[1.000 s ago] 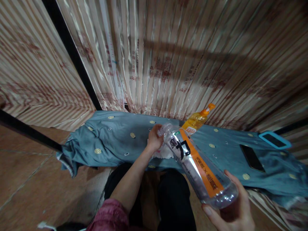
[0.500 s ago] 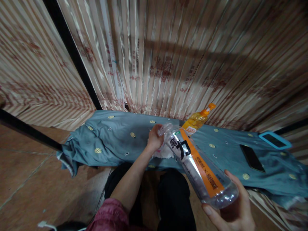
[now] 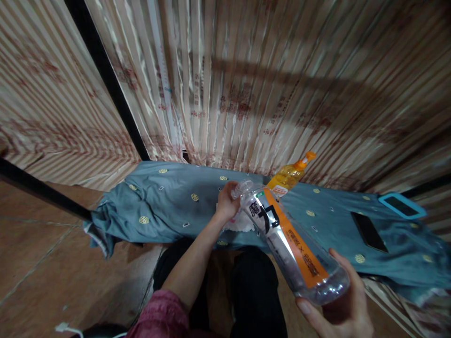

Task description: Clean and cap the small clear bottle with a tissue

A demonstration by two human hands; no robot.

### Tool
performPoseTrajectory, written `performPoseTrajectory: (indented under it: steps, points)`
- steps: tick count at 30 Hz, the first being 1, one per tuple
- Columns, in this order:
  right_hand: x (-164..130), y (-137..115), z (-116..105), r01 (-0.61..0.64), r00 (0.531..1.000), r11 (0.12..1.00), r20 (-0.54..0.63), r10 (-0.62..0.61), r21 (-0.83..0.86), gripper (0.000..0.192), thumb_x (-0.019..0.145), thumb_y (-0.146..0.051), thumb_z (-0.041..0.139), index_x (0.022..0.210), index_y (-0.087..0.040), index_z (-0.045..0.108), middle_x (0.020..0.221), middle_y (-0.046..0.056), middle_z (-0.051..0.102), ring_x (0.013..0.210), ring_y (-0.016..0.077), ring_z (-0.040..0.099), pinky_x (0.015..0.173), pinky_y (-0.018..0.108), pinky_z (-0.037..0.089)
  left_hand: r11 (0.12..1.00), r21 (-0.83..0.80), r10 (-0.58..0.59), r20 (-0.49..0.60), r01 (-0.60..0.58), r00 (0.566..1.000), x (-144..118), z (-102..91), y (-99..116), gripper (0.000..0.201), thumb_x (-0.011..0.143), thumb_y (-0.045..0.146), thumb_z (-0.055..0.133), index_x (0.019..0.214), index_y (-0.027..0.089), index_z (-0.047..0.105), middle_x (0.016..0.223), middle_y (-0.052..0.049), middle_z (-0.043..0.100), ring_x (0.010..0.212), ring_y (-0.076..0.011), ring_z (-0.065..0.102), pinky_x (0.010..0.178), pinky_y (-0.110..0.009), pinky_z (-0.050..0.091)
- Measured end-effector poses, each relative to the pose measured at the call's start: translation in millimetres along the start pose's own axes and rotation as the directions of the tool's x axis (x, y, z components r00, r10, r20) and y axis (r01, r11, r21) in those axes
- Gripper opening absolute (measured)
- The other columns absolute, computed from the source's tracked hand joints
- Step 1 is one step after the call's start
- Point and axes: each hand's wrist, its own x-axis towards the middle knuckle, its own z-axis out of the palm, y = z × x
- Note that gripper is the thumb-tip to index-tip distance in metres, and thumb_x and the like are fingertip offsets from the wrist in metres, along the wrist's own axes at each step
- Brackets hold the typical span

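Teal cloth (image 3: 169, 206) covers the bench. Left hand (image 3: 225, 203), fingers pinched at the clear bottle (image 3: 289, 241) mouth beside white tissue (image 3: 239, 224); right hand (image 3: 338, 310) cups its base. Best held steady, tilted. Yellow bottle (image 3: 289, 176) behind.

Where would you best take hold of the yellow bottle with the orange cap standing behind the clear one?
Judging by its pose, grip the yellow bottle around its narrowing shoulder just under the orange cap, coming from above and the right. Its lower body is hidden behind the clear bottle that the right hand holds by the base, while the left hand is at its neck.
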Motion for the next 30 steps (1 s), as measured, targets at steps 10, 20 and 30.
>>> performPoseTrajectory:
  steps: [10,20,30]
  points:
    - [1.9,2.2,-0.9,0.069,0.998,0.996,-0.006,-0.069,-0.053,0.096,0.068,-0.066,0.086,0.146,-0.024,0.051,0.160,0.011,0.042,0.124,0.0286,0.057,0.084,0.031,0.055,0.999,-0.030,-0.036,0.015,0.036,0.999,0.0,-1.1,1.1,0.028,0.071,0.010,0.073,0.096,0.019,0.066,0.100,-0.007,0.077,0.098,-0.0251,0.072,0.092,-0.036,0.055]
    - [0.2,1.3,-1.0,-0.033,0.999,0.999,0.010,0.033,0.025,0.102,0.063,-0.059,0.090,0.149,-0.024,0.047,0.152,0.012,0.049,0.124,0.0287,0.056,0.089,0.033,0.051,1.000,-0.016,-0.025,0.002,0.025,1.000,-0.2,-1.3,4.1,0.026,0.071,0.008,0.074,0.094,0.020,0.067,0.096,-0.005,0.076,0.092,-0.0235,0.071,0.087,-0.034,0.055]
    - [3.1,-0.2,-4.1,-0.009,1.000,0.999,0.019,0.010,-0.041,0.103,0.062,-0.064,0.089,0.147,-0.023,0.048,0.150,0.014,0.050,0.128,0.0340,0.054,0.088,0.037,0.053,0.998,-0.051,-0.048,-0.001,0.048,0.999,0.1,1.0,3.3,0.027,0.071,0.006,0.074,0.094,0.019,0.066,0.096,-0.005,0.076,0.093,-0.0233,0.072,0.089,-0.034,0.055]
